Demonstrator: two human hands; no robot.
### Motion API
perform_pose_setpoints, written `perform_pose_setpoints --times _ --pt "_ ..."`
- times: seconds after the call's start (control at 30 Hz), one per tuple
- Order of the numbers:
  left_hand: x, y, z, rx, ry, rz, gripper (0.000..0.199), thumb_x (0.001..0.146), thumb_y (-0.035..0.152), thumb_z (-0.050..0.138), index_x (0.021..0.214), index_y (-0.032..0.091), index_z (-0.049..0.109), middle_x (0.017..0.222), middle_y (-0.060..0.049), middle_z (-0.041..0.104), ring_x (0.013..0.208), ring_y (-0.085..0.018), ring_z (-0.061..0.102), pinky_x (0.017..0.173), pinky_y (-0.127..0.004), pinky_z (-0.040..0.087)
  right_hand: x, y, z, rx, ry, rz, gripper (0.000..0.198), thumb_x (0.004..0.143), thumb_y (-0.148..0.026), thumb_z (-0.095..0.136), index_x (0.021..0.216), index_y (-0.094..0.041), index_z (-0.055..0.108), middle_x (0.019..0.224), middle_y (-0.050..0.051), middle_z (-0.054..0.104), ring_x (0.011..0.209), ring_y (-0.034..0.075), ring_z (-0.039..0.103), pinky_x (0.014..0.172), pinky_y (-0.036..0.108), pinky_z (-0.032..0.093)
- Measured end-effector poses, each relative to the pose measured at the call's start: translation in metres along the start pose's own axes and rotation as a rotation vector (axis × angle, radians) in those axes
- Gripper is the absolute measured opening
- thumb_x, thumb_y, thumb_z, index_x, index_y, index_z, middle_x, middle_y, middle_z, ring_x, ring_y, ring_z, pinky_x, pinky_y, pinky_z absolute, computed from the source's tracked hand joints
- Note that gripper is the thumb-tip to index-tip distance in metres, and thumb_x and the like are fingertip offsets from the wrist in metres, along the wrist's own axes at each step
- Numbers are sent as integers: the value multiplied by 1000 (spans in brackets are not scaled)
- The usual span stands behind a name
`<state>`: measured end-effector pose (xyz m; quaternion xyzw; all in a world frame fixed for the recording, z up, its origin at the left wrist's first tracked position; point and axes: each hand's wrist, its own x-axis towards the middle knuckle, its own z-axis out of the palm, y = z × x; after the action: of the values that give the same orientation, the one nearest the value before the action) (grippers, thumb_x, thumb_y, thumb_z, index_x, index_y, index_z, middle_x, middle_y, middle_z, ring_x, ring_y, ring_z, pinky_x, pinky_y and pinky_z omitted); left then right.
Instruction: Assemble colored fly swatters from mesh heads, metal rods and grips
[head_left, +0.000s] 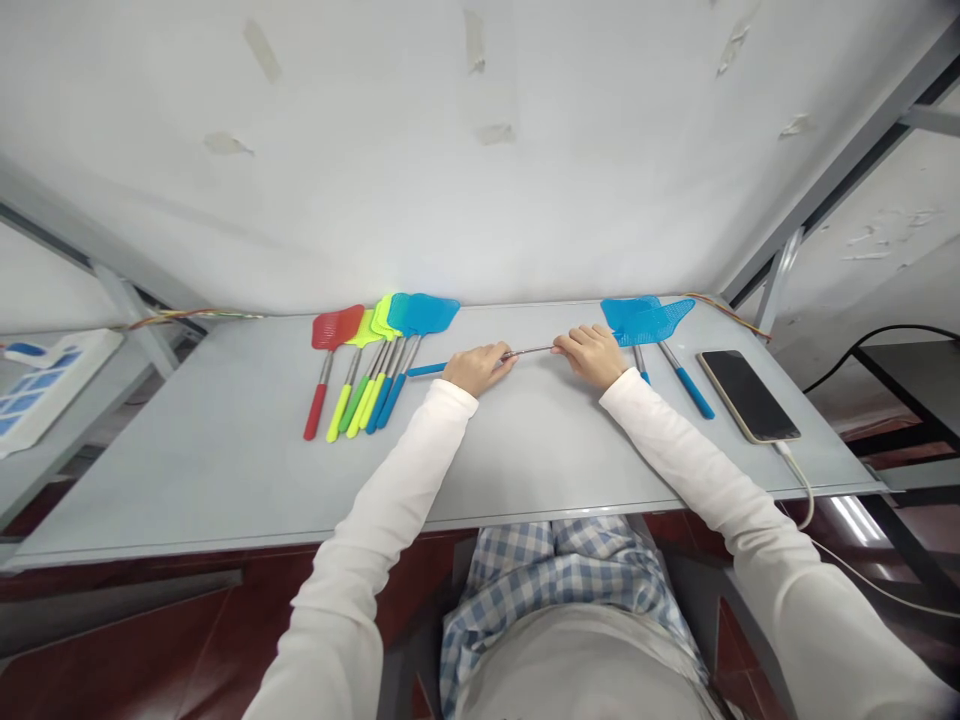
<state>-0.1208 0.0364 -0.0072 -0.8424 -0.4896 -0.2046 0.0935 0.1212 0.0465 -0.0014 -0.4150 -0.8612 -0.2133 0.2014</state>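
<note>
A fly swatter with a blue handle (426, 370) and a thin metal rod (534, 351) is held level above the table between both hands. My left hand (477, 369) is closed around it where the handle meets the rod. My right hand (590, 354) is closed on the rod's other end, beside overlapping blue swatter heads (652, 322). Which of those heads belongs to the held swatter is hard to tell. Two blue handles, one of them this handle (694, 394), lie to the right of my right hand, partly covered by it.
Left of my left hand lies a row of several fly swatters: red (315, 410), yellow-green (339, 412), green and blue (424, 314). A phone (748, 395) with a charging cable (799, 480) rests at the right. The wall (480, 220) rises behind the grey table (225, 470).
</note>
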Motion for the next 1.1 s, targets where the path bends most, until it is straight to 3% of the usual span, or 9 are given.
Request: perform_pose_setpoints --times 0.27,0.6,0.9,1.1 --pt "-3 2 5 -61 63 -14 32 93 44 42 89 22 64 77 -3 73 73 -15 68 53 -26 34 -4 1 7 72 -44 22 43 100 -37 29 89 -17 66 73 7 60 70 18 44 67 32 22" --pt "-4 2 2 -3 -57 -51 30 92 43 43 92 23 65 77 -3 73 72 -16 67 53 -26 33 -4 0 7 113 -79 20 42 100 -37 31 88 -16 65 76 8 62 69 18 44 66 31 22" --pt "-1 13 -7 43 -111 -102 26 89 35 42 78 22 62 66 -4 68 60 -17 61 53 -26 29 2 8 -11 33 -64 -9 41 99 -37 32 81 -20 64 65 5 54 64 17 38 63 33 18" --pt "8 15 -13 73 -123 -128 28 89 31 43 79 21 67 71 -7 71 63 -19 62 54 -28 29 7 16 -23 -14 -36 -5 44 100 -39 29 76 -21 61 62 4 48 64 17 36 63 34 17"
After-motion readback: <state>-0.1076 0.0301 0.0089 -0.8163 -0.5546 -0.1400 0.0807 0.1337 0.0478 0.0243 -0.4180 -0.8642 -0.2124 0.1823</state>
